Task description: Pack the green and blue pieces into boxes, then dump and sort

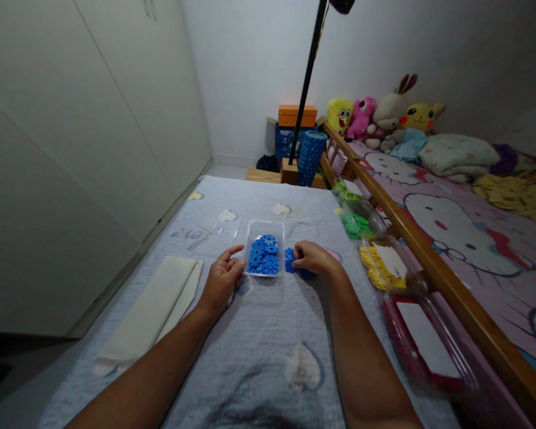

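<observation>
A clear plastic box (265, 229) stands in the middle of the cloth-covered table, its lower part filled with blue flower-shaped discs (263, 256). Beside its left wall is my left hand (226, 276), fingers apart, the fingertips at or very near the box edge; nothing shows in its grasp. Just right of the box, my right hand (312, 257) is closed with thumb and fingers pinched on a blue flower-shaped disc (289, 260). More blue shows beneath that hand, mostly hidden by it.
Along the right edge stand clear boxes of green pieces (356, 225), yellow pieces (382, 268) and red pieces (422, 339), by a wooden bed rail (402, 220). Folded cream cloth (156, 307) lies left. A blue foam roller (311, 158) and a black pole (307, 83) stand beyond the table.
</observation>
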{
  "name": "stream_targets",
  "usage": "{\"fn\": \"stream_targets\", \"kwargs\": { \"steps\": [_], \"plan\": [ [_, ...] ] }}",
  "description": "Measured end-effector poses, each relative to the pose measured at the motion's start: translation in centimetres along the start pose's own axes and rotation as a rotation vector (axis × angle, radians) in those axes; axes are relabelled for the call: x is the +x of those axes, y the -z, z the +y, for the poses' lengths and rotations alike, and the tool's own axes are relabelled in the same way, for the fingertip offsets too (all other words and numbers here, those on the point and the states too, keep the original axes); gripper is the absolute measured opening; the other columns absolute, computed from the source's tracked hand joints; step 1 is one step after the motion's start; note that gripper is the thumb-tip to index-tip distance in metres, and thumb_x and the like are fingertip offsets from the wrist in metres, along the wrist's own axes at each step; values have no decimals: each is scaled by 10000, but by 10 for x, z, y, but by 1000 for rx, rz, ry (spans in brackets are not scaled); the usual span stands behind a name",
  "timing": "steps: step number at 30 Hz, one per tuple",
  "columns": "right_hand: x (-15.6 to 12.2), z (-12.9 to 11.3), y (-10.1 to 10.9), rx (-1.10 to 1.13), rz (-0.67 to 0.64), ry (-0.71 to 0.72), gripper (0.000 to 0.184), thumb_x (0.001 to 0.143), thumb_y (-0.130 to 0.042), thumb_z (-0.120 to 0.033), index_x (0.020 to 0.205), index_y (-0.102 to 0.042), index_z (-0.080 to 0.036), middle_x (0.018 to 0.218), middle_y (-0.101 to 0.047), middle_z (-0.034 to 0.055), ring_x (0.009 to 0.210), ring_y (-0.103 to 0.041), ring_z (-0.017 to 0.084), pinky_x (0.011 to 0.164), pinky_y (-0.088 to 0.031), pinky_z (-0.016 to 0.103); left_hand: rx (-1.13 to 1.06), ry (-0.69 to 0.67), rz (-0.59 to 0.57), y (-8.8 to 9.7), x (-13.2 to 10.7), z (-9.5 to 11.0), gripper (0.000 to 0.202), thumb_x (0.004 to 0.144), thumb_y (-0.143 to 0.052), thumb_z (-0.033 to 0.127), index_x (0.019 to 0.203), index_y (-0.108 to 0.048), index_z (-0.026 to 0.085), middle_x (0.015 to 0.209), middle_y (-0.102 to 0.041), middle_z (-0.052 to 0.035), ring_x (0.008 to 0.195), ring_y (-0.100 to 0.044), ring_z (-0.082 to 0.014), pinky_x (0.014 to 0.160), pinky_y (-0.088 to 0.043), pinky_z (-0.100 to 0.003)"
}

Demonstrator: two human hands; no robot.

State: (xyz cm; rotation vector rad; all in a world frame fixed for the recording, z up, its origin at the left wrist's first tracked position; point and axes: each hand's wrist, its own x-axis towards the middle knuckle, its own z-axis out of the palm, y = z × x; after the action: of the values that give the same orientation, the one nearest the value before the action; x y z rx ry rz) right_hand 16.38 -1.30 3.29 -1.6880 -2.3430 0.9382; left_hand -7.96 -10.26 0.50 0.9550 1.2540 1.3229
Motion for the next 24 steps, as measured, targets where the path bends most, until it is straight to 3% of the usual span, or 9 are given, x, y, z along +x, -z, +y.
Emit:
{"fn": "stream_targets", "kwargs": {
  "steps": [8,13,17,24],
  "plan": [
    [-4,1,4,156,-56,81,175,662,-700,-90,666,-552,-183,619,-522,-71,588,-461,93,548,-286,211,-13,2,4,1,1,-3,548,763,-718,410,1228,-586,153,532,-419,111,445,-372,-71,455,-284,-180],
    [-10,9,15,206,77,72,134,686,-651,-102,701,-551,-189,647,-533,-50,614,-465,106,560,-309,216,-26,10,6,0,1,-2,561,750,-726,420,1229,-596,160,531,-416,112,442,-377,-71,451,-279,-178],
    [-14,1,22,304,171,122,97,718,-627,-180,729,-532,-195,664,-518,-49,621,-457,108,564,-318,219,-20,12,5,-1,0,0,561,753,-722,411,1233,-593,151,536,-416,112,447,-377,-70,454,-288,-182],
    [2,-30,-7,487,348,179,92,761,-598,-278,789,-550,-204,689,-545,-42,640,-499,124,605,-371,237,-16,7,4,-1,0,0,577,751,-721,408,1245,-586,142,543,-426,107,451,-380,-73,458,-287,-184]
  ]
}}
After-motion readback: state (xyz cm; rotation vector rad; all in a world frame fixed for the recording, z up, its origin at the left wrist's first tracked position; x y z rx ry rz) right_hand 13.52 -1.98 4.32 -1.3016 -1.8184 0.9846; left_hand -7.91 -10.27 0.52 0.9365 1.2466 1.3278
